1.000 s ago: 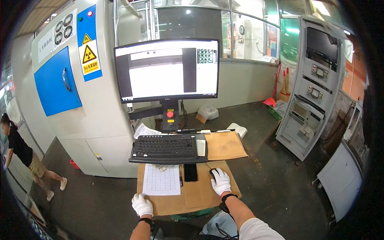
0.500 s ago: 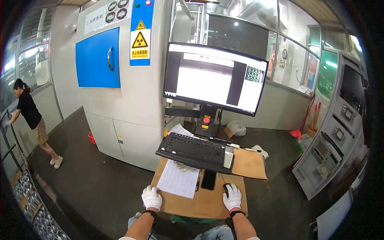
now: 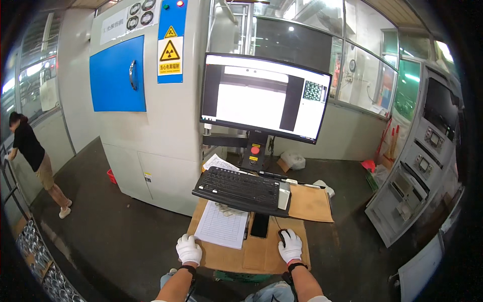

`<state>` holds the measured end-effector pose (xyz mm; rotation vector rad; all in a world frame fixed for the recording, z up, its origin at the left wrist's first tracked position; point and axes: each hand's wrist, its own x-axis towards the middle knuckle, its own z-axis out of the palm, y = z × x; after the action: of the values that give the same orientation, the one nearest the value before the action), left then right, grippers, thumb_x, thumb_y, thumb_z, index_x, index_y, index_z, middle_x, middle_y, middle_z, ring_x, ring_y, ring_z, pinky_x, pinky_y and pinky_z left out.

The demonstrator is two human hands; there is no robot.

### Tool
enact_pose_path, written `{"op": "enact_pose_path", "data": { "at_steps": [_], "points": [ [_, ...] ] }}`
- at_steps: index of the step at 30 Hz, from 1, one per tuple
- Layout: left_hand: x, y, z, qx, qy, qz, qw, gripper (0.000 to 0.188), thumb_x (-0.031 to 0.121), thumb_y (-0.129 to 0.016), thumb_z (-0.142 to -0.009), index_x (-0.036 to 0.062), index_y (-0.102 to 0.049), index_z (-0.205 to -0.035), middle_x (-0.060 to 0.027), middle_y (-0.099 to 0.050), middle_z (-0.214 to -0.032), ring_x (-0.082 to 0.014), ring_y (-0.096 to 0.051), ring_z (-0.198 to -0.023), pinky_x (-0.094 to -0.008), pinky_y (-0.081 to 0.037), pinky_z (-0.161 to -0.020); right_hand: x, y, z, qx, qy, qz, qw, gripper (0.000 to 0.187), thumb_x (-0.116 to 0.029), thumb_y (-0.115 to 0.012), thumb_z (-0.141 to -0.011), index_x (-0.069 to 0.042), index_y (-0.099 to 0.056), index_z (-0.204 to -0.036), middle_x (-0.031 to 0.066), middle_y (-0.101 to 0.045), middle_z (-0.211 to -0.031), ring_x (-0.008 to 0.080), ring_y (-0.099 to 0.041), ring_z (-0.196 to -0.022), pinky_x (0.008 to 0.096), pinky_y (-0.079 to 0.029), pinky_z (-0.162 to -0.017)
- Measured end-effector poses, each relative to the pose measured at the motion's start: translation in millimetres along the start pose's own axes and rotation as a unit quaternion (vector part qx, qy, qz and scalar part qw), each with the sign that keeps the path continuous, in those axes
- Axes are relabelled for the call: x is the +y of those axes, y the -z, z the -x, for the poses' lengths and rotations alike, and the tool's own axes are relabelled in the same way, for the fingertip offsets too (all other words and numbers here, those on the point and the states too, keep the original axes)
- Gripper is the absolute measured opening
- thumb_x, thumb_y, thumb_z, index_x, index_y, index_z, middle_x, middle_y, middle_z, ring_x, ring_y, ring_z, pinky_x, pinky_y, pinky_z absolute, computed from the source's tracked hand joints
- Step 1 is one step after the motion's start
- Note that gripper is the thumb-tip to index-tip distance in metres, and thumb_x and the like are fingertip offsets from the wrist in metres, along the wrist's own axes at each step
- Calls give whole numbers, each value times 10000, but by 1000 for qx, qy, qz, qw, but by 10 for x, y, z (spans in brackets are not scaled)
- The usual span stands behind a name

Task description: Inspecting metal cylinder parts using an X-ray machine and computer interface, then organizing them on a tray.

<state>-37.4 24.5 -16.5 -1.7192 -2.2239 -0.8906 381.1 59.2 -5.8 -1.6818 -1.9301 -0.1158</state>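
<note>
My right hand [image 3: 290,246], in a white knit glove, lies over a black computer mouse [image 3: 283,234] on the cardboard-covered stand [image 3: 261,256]. Also gloved in white, my left hand [image 3: 188,249] rests at the stand's left edge with its fingers laid on the cardboard and nothing seen in them. Between my hands are a printed form sheet [image 3: 221,227] and a dark phone [image 3: 260,225]. Above them sits a black keyboard [image 3: 236,187], tilted. Behind it a monitor [image 3: 261,98] on an arm shows a mostly white picture with a small green-and-dark inset.
A tall grey cabinet machine [image 3: 171,126] with a blue door [image 3: 118,75] stands left of the monitor. At far left a person [image 3: 32,151] leans over a cart carrying several shiny metal parts [image 3: 43,256]. A grey control cabinet [image 3: 417,156] stands at right.
The view has shifted slightly, so everything sits a little further left. The person at far left bends lower over the cart. My hands stay where they were.
</note>
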Motion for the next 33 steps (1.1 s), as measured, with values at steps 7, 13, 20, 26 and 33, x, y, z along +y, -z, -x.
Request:
{"op": "enact_pose_path", "data": {
  "at_steps": [7, 13, 20, 26, 33],
  "points": [
    [36, -52, -15, -26, 2, -2, 1000, 201, 146, -726, -779, 140, -695, -978, -98, -637, -1129, -342, -608, -1078, -477, -512, -909, 22, 38, -88, -5, -4, 10, 1000, 535, -249, -721, -840, -160, -618, -1357, 159, -564, -1443, 425, -594, -1167, 547, -495, -1003],
    [71, -131, 8, -7, 5, 2, 1000, 172, 120, -717, -795, 134, -694, -965, -110, -636, -1125, -355, -607, -1062, -481, -513, -914, 15, 147, -136, -19, -31, 12, 999, 572, -275, -712, -844, -162, -577, -1388, 155, -565, -1434, 414, -599, -1159, 534, -484, -1015],
    [148, -129, 25, -38, 12, -1, 999, 189, 126, -714, -814, 146, -699, -1001, -109, -632, -1167, -352, -589, -1116, -460, -501, -964, 159, 2, -85, 17, -55, 26, 998, 583, -283, -729, -869, -153, -558, -1412, 154, -549, -1452, 406, -590, -1180, 521, -481, -1031],
    [169, -149, -5, -47, 14, -2, 999, 209, 123, -716, -804, 144, -696, -1012, -112, -622, -1179, -355, -586, -1111, -465, -501, -954, 198, -56, -114, 17, -62, 41, 997, 615, -294, -743, -863, -135, -551, -1426, 165, -560, -1443, 407, -606, -1164, 511, -493, -1019],
    [117, -177, -35, -22, 4, -12, 1000, 182, 121, -713, -810, 136, -690, -991, -112, -621, -1155, -356, -592, -1087, -469, -503, -940, 160, -110, -112, 18, -67, 59, 996, 598, -330, -714, -870, -129, -575, -1415, 166, -565, -1460, 396, -619, -1152, 505, -500, -1007]
  ]
}}
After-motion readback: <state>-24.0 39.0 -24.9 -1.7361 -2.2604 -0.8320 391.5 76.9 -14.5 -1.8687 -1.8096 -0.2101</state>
